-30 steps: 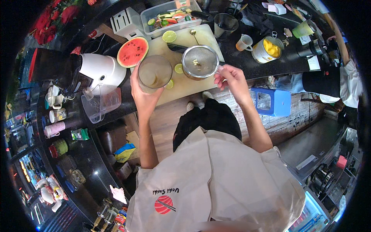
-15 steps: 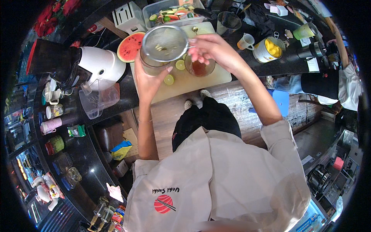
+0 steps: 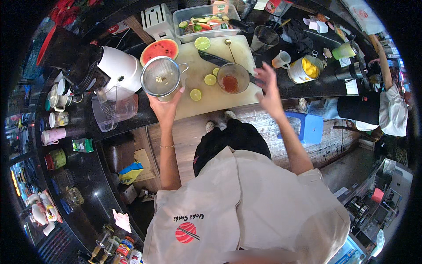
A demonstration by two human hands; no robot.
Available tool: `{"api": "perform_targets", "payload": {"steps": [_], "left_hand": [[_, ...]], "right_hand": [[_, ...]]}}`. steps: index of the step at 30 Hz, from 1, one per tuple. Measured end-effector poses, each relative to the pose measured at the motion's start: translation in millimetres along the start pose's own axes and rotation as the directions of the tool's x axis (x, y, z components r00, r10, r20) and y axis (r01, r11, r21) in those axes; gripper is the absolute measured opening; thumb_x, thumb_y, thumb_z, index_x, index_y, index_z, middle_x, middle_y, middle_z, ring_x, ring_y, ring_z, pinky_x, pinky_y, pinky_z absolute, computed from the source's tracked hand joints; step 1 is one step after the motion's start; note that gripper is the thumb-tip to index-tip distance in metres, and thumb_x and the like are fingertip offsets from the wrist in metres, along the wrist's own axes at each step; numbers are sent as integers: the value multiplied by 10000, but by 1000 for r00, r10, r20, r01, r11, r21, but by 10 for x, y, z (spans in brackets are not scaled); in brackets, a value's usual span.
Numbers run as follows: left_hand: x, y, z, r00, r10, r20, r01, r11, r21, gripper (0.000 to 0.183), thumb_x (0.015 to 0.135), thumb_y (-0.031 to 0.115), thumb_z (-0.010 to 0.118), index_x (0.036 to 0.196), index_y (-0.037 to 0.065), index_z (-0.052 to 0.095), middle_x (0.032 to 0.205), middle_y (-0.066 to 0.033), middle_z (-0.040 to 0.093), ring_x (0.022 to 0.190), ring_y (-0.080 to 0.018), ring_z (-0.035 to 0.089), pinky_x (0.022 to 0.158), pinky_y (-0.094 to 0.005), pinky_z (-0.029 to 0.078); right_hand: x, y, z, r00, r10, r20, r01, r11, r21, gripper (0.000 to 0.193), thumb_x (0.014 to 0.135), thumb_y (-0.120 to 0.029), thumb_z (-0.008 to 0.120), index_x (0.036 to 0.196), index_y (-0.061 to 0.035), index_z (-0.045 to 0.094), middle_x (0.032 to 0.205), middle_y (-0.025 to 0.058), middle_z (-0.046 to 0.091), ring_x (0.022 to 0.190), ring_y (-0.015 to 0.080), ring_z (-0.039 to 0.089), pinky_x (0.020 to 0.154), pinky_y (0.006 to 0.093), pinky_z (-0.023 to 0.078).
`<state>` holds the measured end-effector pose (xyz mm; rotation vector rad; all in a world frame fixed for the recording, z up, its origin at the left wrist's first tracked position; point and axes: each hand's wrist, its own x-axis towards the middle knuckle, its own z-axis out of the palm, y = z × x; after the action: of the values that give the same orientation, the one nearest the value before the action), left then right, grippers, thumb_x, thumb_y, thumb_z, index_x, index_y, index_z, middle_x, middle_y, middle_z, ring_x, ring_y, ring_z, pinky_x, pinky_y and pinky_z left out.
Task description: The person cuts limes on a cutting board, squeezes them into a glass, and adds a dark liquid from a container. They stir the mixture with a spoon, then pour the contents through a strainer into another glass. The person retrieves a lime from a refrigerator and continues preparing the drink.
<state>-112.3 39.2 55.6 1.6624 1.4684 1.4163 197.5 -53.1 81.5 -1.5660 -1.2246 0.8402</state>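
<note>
My left hand [image 3: 165, 110] is wrapped round a clear glass [image 3: 166, 98], mostly hidden beneath a round mesh strainer [image 3: 161, 75]. Pale seeds or bits lie in the mesh. The strainer's wire loop points right, free of any hand. My right hand [image 3: 270, 92] holds nothing; its fingers are apart beside a clear bowl-like vessel [image 3: 233, 72] with red liquid at its bottom. A dark-bladed knife [image 3: 213, 58] passes behind that vessel on the pale cutting board [image 3: 237, 97]. Cut limes [image 3: 195, 94] and a long spoon [image 3: 231, 50] lie there too.
A cut watermelon [image 3: 159, 49] is at the board's far left. Behind stands a clear tub [image 3: 178, 20] of fruit scraps. The white juicer [image 3: 119, 70] is to the left; a can of yellow fruit [image 3: 303, 72] is to the right. Another person's arm [image 3: 383, 61] shows at far right.
My right hand has let go of the strainer and moved right, past the vessel of red liquid. The glass and strainer have shifted left and nearer in my left hand.
</note>
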Motion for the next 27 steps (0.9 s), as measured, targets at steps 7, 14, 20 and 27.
{"api": "perform_targets", "payload": {"steps": [7,14,20,27], "left_hand": [[-5,-244,117,997,-18,-69,17,1000,-15,959,607,215,944,1368,-34,416,1286,-203,579,1165,-299,585,1019,-412,437],[-20,-335,200,991,-68,-117,54,991,-119,942,605,202,947,1360,-22,430,1279,-197,580,1167,-290,580,1017,-407,440],[23,-474,197,976,126,-175,-128,992,1,890,613,216,947,1322,-38,474,1262,-204,586,1157,-316,583,1012,-413,440],[42,-555,220,987,14,-159,-24,998,-60,961,605,271,947,1360,-46,445,1317,-221,549,1251,-336,510,1068,-423,384]], "right_hand": [[104,489,838,958,-272,-92,285,937,202,1414,607,-99,935,1564,-99,-106,1442,209,437,1321,312,457,1118,411,393],[374,22,593,993,-105,52,84,946,313,1392,577,-67,931,1588,-157,-22,1244,115,543,1209,251,543,1093,437,419],[665,-1535,-398,879,-457,138,377,842,387,1255,659,-162,874,1594,-234,41,1313,168,533,1218,310,570,1081,516,420],[955,-3344,-1222,824,-561,78,486,770,413,898,806,-302,720,1533,-68,248,1336,170,582,1165,302,593,1089,498,392]]}}
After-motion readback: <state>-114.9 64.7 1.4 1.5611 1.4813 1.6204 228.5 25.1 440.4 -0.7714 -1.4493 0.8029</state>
